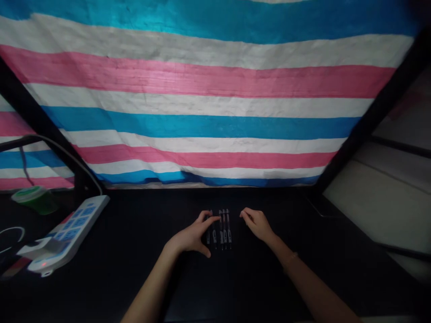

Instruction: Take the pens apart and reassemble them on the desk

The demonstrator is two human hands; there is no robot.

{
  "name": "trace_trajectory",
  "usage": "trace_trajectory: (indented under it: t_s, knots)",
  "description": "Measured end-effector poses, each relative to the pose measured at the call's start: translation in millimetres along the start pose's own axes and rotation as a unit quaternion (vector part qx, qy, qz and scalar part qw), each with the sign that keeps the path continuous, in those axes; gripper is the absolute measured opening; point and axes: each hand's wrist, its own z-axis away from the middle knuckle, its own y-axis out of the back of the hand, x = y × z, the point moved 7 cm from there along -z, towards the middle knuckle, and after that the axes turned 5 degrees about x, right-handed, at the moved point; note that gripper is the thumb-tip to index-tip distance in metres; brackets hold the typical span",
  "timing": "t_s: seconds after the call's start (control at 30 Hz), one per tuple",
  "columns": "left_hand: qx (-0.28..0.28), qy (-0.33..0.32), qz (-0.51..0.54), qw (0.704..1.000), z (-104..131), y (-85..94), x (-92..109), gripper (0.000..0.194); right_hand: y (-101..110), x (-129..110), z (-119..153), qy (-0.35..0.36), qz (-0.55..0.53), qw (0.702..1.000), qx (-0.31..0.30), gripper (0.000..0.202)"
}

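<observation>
- Evidently, at least 5 pens point(229, 235) lie side by side on the desk point(269, 287).
- Left hand point(192, 234): fingers wide over them; right hand point(258, 223): curled nearby, contents unclear.
- Best nudge lightly, keeping them parallel.

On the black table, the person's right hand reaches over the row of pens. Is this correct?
Not the right hand: the head view shows the left hand reaching over the row of pens on the black table.

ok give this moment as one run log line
left hand: spread, over pens, contact unclear; right hand: curled, apart from pens; pens: side by side on black table; power strip: at left
</observation>
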Motion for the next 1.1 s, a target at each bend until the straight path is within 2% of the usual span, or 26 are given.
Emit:
trace_trajectory:
  t_s: [0.23,0.6,1.1]
  knots:
    - [0.025,-0.026,-0.009,0.999,-2,1.5,10,0.090,5,4,-1,-0.014,-0.006,1.000,0.014,0.036]
    - [0.040,-0.085,-0.028,0.995,-8,-4.3,16,0.099,13,13,-4,-0.030,-0.008,0.998,0.054,0.036]
    - [0.020,-0.077,-0.017,0.997,-11,-2.3,17,0.100,27,19,-3,-0.054,-0.012,0.994,0.097,0.038]
